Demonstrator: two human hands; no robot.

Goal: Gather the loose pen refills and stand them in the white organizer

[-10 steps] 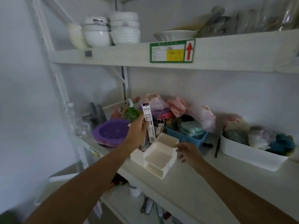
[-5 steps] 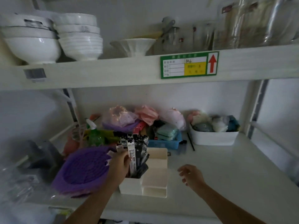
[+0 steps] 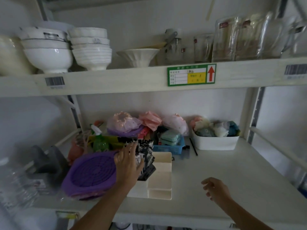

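Note:
The white organizer [image 3: 162, 176] stands on the shelf in the middle, stepped in several compartments. Several black-and-white pen refill packs [image 3: 146, 153] stand upright in its tall left compartment. My left hand [image 3: 127, 161] rests against those packs with fingers spread, partly hiding them; whether it still grips one I cannot tell. My right hand [image 3: 215, 190] hovers over the shelf to the right of the organizer, fingers loosely curled, holding nothing. A thin black stick [image 3: 193, 146] lies loose on the shelf behind the organizer, beside the white bin.
A purple round mat [image 3: 93, 173] lies just left of the organizer. Behind are a green spray bottle [image 3: 98, 140], a blue basket [image 3: 171, 146] and a white bin [image 3: 216, 142] of soft items. The upper shelf [image 3: 116, 82] carries bowls and glasses.
My left hand has loosened on the refill packs in the organizer and spread its fingers. My right hand drew back toward me and to the right. The camera swung to face the shelf squarely.

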